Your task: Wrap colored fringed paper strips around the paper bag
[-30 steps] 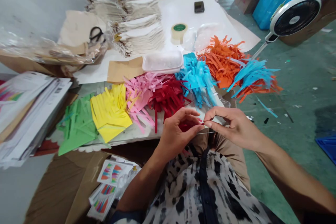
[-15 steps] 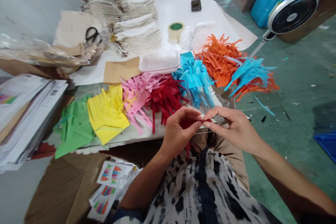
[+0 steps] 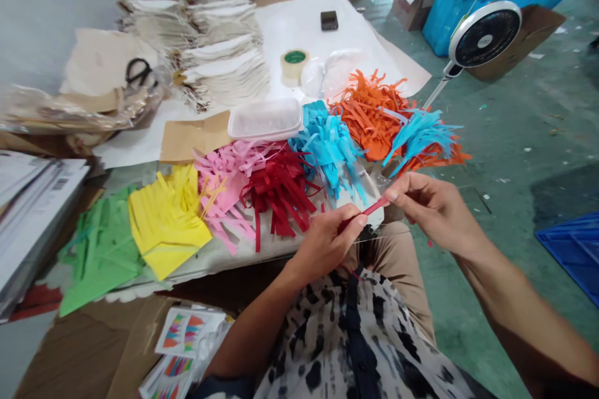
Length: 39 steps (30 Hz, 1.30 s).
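Left hand [image 3: 327, 232] and right hand [image 3: 428, 204] each have fingers pinched on a narrow red paper strip [image 3: 375, 206], spanning between them near the white table [image 3: 269, 244], with a dark-red fringed paper pile [image 3: 281, 193] beyond, then a translucent rectangular plastic tray [image 3: 266, 119], then a green-centred clear tape roll [image 3: 293, 73].

Table [image 3: 210, 262]: before you, white sheet [image 3: 299, 24] on its far part.
Your edge, left to right: green fringe [image 3: 105, 249], yellow fringe [image 3: 163, 215], pink fringe [image 3: 231, 190], red fringe [image 3: 277, 193], blue fringe [image 3: 326, 146], orange fringe [image 3: 369, 115].
Behind them: brown card [image 3: 187, 137], clear tray [image 3: 265, 120] to its right.
Far side: white stacks [image 3: 224, 75], then on the sheet tape [image 3: 294, 70] and a black device [image 3: 329, 20].
Floor [image 3: 505, 143]: at your right, blue bin [image 3: 436, 24], carton [image 3: 412, 3], blue crate [image 3: 571, 252].
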{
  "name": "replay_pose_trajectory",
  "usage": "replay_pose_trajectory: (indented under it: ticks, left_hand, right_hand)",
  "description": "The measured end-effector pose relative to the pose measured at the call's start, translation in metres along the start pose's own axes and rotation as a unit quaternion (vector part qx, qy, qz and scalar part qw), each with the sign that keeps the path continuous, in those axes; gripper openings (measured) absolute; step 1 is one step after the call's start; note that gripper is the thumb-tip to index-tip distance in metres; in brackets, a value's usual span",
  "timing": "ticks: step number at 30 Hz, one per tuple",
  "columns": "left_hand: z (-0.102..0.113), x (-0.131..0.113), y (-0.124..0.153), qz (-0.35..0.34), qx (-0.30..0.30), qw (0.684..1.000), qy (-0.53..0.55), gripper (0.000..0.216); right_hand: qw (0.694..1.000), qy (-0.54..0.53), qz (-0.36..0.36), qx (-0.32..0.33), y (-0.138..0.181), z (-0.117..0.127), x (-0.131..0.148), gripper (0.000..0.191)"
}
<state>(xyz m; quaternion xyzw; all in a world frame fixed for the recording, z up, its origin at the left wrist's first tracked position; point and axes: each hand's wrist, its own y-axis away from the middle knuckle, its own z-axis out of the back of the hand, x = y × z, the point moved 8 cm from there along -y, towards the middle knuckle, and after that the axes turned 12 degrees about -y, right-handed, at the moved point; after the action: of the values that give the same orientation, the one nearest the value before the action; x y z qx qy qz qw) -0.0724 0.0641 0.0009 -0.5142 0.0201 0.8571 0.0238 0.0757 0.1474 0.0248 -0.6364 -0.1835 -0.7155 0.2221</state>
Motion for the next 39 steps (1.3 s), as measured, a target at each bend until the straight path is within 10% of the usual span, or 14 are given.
replay_pose_trajectory:
  ticks: [9, 15, 23, 27, 33, 39]
  left_hand:
    - [-0.005, 0.033, -0.032, 0.063, -0.022, 0.998, -0.016, 0.027]
    - [0.009, 0.044, -0.012, 0.075, -0.046, 0.996, -0.016, 0.024]
    - [0.030, 0.046, 0.036, 0.040, -0.025, 0.997, -0.053, 0.020]
    - [0.061, 0.059, 0.061, 0.033, -0.081, 0.990, -0.107, 0.020]
    - [0.132, 0.096, 0.082, 0.113, -0.284, 0.918, -0.253, 0.015]
    - [0.154, 0.118, 0.077, 0.144, -0.331, 0.908, -0.212, 0.011]
  right_hand:
    - [0.967, -0.171, -0.047, -0.182, -0.052, 0.087, -0.014, 0.033]
    - [0.885, 0.032, 0.287, -0.366, -0.050, 0.124, 0.056, 0.012]
    - [0.862, 0.454, 0.174, -0.147, -0.080, 0.052, -0.010, 0.023]
    - [0.801, 0.558, 0.202, -0.086, -0.079, 0.020, -0.016, 0.023]
    - [0.845, 0.400, 0.352, 0.045, -0.061, -0.100, 0.022, 0.019]
    - [0.803, 0.445, 0.390, 0.067, -0.083, -0.220, 0.008, 0.019]
